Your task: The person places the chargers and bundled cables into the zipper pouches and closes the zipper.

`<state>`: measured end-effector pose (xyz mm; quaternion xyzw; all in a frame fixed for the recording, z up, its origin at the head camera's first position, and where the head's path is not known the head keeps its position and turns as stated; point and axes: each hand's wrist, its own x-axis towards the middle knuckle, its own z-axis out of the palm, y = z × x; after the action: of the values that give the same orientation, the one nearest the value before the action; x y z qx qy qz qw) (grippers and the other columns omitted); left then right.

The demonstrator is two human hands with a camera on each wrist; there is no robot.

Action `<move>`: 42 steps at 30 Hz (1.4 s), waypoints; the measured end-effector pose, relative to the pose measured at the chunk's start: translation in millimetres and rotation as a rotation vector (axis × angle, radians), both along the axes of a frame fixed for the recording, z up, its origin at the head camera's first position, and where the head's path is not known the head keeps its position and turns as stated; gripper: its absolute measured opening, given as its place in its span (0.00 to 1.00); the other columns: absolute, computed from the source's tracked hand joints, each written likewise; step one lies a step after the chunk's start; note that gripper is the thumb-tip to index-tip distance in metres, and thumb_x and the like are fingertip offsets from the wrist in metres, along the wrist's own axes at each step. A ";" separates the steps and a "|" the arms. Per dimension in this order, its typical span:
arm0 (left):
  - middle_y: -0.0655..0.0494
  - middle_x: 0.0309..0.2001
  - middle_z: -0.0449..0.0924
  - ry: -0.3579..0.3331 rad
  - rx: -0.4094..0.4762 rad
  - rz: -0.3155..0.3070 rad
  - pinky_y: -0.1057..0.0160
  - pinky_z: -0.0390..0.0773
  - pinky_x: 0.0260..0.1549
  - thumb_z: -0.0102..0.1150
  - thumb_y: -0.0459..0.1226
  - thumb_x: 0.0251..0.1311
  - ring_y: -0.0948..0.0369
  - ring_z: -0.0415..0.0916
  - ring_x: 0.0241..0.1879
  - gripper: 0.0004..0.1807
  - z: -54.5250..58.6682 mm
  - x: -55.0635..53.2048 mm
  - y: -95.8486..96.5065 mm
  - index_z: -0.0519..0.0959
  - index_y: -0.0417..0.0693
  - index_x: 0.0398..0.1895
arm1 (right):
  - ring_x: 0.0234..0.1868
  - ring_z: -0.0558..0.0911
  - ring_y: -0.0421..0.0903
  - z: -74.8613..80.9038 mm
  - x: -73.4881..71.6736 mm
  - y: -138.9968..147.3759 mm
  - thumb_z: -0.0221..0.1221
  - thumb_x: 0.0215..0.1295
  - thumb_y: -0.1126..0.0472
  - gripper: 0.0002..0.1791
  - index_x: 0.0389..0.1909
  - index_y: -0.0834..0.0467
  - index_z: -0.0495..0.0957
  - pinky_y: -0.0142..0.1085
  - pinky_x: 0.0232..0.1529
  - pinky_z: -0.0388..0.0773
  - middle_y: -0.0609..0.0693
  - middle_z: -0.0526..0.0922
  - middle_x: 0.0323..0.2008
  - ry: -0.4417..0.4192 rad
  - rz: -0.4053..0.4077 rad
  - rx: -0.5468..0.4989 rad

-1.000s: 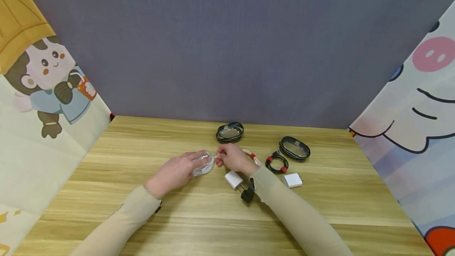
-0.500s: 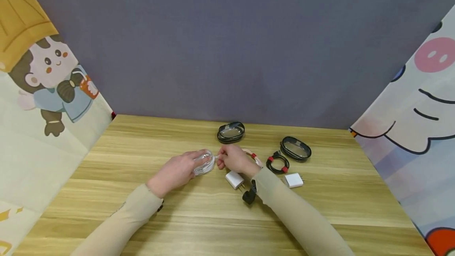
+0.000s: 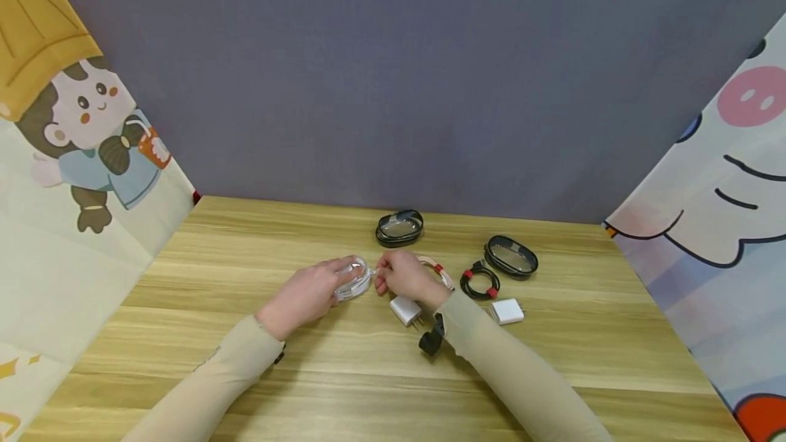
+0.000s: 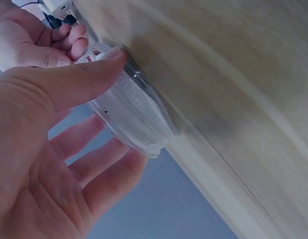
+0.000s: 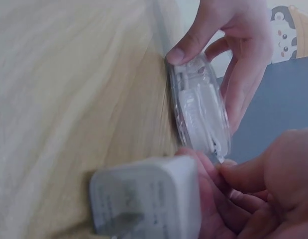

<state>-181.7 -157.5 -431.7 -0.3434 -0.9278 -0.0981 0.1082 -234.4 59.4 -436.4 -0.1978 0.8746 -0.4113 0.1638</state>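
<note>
My left hand (image 3: 307, 295) grips a clear plastic case (image 4: 136, 117) with a coiled white cable inside. In the left wrist view its thumb lies along the upper edge and the fingers curl beneath. At the case's right end, my right hand (image 3: 405, 273) pinches a small whitish piece between thumb and forefinger. The right wrist view shows those fingertips (image 5: 233, 174) right at the case's lower end; I cannot tell if the piece is cable or packaging. A white charger plug (image 3: 405, 310) lies just below my right hand, its prongs toward the right forearm.
Beyond the hands lies a black coiled cable (image 3: 399, 229), with another (image 3: 511, 256) farther right. A pale cable with red ties (image 3: 439, 270) sits partly behind my right hand. Near it are a black cable with red ties (image 3: 481, 283) and a second white charger (image 3: 506, 311).
Both hands keep their hold at nearly the same spot. The head view has shifted only slightly.
</note>
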 end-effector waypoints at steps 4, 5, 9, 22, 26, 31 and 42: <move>0.42 0.65 0.73 -0.029 0.017 0.016 0.51 0.84 0.41 0.76 0.25 0.41 0.44 0.80 0.52 0.39 2.3 1.7 0.4 0.78 0.47 0.63 | 0.26 0.84 0.44 4.5 4.3 -3.3 0.50 0.72 0.71 0.08 0.36 0.65 0.77 0.32 0.25 0.80 0.51 0.83 0.26 0.012 -0.005 0.028; 0.42 0.65 0.73 -0.033 0.023 0.017 0.51 0.84 0.41 0.76 0.25 0.41 0.44 0.80 0.52 0.39 3.0 2.3 0.2 0.78 0.47 0.63 | 0.26 0.85 0.44 5.3 5.4 -4.2 0.50 0.72 0.71 0.08 0.36 0.65 0.77 0.33 0.25 0.80 0.52 0.83 0.26 0.013 -0.005 0.030; 0.42 0.63 0.74 -0.026 0.033 0.018 0.51 0.84 0.41 0.75 0.24 0.40 0.44 0.80 0.51 0.38 3.8 3.7 -1.9 0.79 0.45 0.61 | 0.26 0.85 0.44 5.5 7.5 -7.2 0.50 0.71 0.71 0.08 0.36 0.64 0.78 0.32 0.24 0.79 0.50 0.83 0.26 0.017 -0.002 0.038; 0.41 0.64 0.73 -0.034 0.018 0.081 0.49 0.84 0.40 0.77 0.25 0.39 0.42 0.80 0.51 0.40 3.9 8.0 -8.4 0.78 0.48 0.63 | 0.26 0.85 0.42 5.4 14.5 -16.8 0.49 0.70 0.73 0.10 0.36 0.64 0.79 0.31 0.23 0.79 0.49 0.84 0.25 0.003 0.028 0.006; 0.43 0.65 0.73 -0.011 -0.005 0.090 0.49 0.85 0.37 0.77 0.27 0.41 0.43 0.79 0.52 0.39 3.7 7.8 -9.0 0.78 0.50 0.63 | 0.27 0.85 0.42 3.7 14.1 -16.1 0.50 0.71 0.72 0.09 0.36 0.64 0.80 0.31 0.25 0.80 0.48 0.84 0.25 0.015 0.033 0.007; 0.47 0.64 0.75 0.041 -0.031 0.077 0.50 0.85 0.33 0.80 0.35 0.40 0.47 0.78 0.51 0.41 3.3 7.9 -11.4 0.77 0.51 0.65 | 0.28 0.85 0.42 2.6 10.6 -15.2 0.52 0.74 0.68 0.09 0.34 0.61 0.79 0.30 0.27 0.80 0.48 0.84 0.27 0.058 0.019 0.023; 0.46 0.65 0.72 0.066 -0.110 -0.023 0.48 0.81 0.48 0.82 0.48 0.39 0.48 0.72 0.58 0.46 3.4 6.5 -18.8 0.75 0.48 0.67 | 0.28 0.85 0.43 -2.3 2.9 -13.0 0.50 0.75 0.68 0.10 0.35 0.62 0.78 0.30 0.26 0.78 0.50 0.83 0.27 0.041 -0.007 0.007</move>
<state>-175.1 -176.3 -428.3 -0.3627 -0.9236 -0.0371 0.1185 -231.4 46.5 -438.7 -0.2023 0.8799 -0.4047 0.1450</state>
